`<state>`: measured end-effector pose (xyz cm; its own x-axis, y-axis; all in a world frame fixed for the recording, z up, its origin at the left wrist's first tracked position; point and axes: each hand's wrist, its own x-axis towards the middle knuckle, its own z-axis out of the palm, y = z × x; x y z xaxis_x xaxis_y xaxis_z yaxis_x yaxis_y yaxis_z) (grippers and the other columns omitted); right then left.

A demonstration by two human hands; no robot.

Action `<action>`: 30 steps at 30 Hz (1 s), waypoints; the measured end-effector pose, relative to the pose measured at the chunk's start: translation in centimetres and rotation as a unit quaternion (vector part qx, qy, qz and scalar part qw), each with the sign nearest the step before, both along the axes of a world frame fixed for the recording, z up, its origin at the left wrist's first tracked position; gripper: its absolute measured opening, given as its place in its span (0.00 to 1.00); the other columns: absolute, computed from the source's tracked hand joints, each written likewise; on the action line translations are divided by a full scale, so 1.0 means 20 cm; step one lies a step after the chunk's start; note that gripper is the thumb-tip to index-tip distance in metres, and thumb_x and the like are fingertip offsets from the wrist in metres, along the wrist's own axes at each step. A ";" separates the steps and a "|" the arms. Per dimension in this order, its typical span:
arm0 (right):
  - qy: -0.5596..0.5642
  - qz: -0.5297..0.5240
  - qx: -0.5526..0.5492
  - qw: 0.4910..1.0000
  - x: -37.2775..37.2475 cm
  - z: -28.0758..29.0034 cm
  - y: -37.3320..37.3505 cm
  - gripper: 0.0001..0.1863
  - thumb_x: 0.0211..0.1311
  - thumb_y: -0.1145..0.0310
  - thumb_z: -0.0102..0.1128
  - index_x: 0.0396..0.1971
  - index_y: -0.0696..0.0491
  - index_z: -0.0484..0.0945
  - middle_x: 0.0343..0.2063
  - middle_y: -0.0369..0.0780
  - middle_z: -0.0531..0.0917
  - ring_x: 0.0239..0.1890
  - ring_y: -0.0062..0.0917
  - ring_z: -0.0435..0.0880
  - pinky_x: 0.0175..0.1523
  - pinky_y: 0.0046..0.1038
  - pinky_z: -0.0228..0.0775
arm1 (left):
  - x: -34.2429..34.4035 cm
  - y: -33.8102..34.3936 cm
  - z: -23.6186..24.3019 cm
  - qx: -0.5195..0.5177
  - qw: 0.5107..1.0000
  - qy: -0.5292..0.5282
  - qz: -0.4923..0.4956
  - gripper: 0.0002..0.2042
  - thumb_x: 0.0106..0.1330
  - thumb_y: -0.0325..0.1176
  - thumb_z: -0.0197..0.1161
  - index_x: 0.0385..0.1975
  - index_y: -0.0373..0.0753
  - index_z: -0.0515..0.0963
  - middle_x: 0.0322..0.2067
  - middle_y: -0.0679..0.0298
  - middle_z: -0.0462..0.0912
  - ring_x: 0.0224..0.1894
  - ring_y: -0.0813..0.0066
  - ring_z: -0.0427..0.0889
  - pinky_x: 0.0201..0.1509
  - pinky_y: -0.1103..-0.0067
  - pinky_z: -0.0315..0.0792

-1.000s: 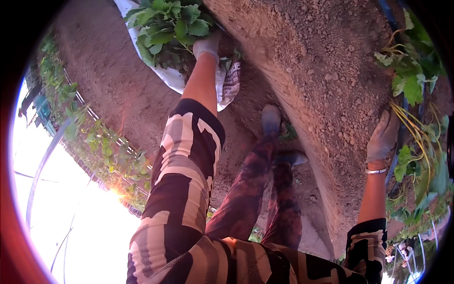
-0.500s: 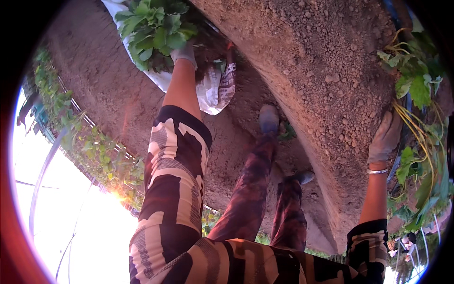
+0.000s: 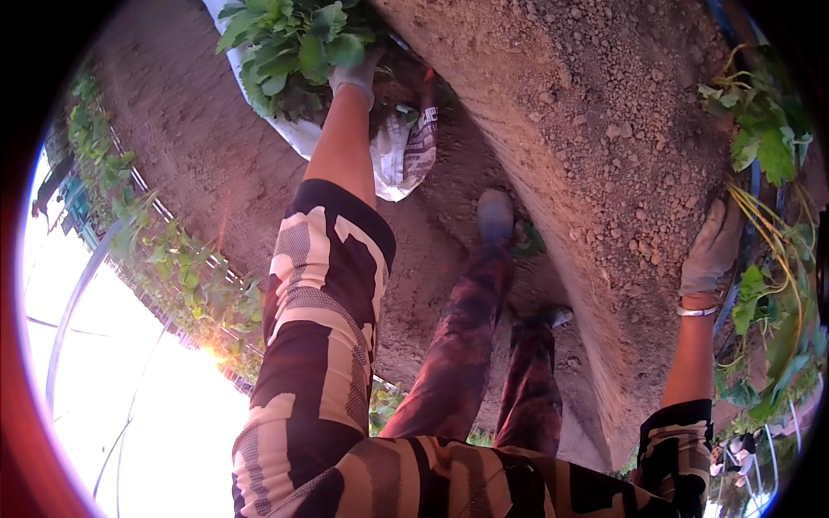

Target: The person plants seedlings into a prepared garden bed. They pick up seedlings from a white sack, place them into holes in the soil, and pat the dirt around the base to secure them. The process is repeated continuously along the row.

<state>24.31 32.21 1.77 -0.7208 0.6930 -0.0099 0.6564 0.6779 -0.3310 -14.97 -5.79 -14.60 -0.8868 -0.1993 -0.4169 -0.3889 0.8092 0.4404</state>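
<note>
My left hand [image 3: 356,78], in a greyish glove, reaches among a thick bunch of leafy green plants [image 3: 289,56]. The bunch lies on a white sack [image 3: 298,134] with dark print at its near end. Leaves and the hand's own back hide its fingers, so its grip does not show. Far to the right, my right hand [image 3: 713,246], gloved too and with a pale band at the wrist, lies against the side of the raised soil bed [image 3: 587,129]. Its fingers are stretched out and hold nothing. Beside it are the yellow stems [image 3: 764,229] of a leafy plant.
Loose clods cover the bed's top, and a blue drip line [image 3: 725,306] runs along its right side. My shoes [image 3: 495,216] stand in the furrow. More plants [image 3: 186,272] grow in a row at the left, next to thin hoops [image 3: 65,328].
The whole view has shifted slightly. My left hand stays at the leafy bunch, and my right hand stays laid on the soil with its fingers a little more extended.
</note>
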 end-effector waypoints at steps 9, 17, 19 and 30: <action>0.017 0.015 -0.001 1.000 0.01 0.01 0.00 0.24 0.72 0.56 0.41 0.55 0.61 0.69 0.53 0.51 0.74 0.55 0.44 0.72 0.58 0.37 0.62 | 0.12 0.20 0.14 0.102 0.988 -0.094 0.071 0.41 0.48 0.54 0.70 0.58 0.32 0.68 0.58 0.59 0.72 0.55 0.67 0.73 0.58 0.77 0.66; 0.009 0.040 0.010 0.999 0.03 -0.01 0.03 0.25 0.72 0.56 0.39 0.56 0.62 0.67 0.53 0.52 0.73 0.56 0.44 0.71 0.59 0.37 0.61 | -0.02 0.01 0.08 0.025 0.996 -0.080 -0.002 0.25 0.54 0.43 0.67 0.49 0.34 0.75 0.45 0.61 0.79 0.43 0.68 0.78 0.45 0.76 0.74; -0.005 0.010 0.000 1.000 0.03 -0.01 0.03 0.26 0.72 0.55 0.39 0.55 0.62 0.67 0.53 0.52 0.73 0.56 0.44 0.71 0.60 0.37 0.61 | -0.08 -0.10 0.10 0.065 0.995 -0.074 0.020 0.24 0.53 0.41 0.68 0.46 0.32 0.77 0.44 0.60 0.80 0.43 0.68 0.78 0.46 0.76 0.74; -0.005 0.012 -0.017 1.000 0.03 -0.01 0.02 0.28 0.72 0.52 0.39 0.57 0.61 0.67 0.55 0.52 0.71 0.58 0.45 0.69 0.61 0.38 0.60 | -0.15 -0.57 0.75 0.308 0.933 -0.163 0.095 0.13 0.61 0.28 0.60 0.44 0.32 0.78 0.38 0.60 0.82 0.37 0.72 0.82 0.40 0.79 0.79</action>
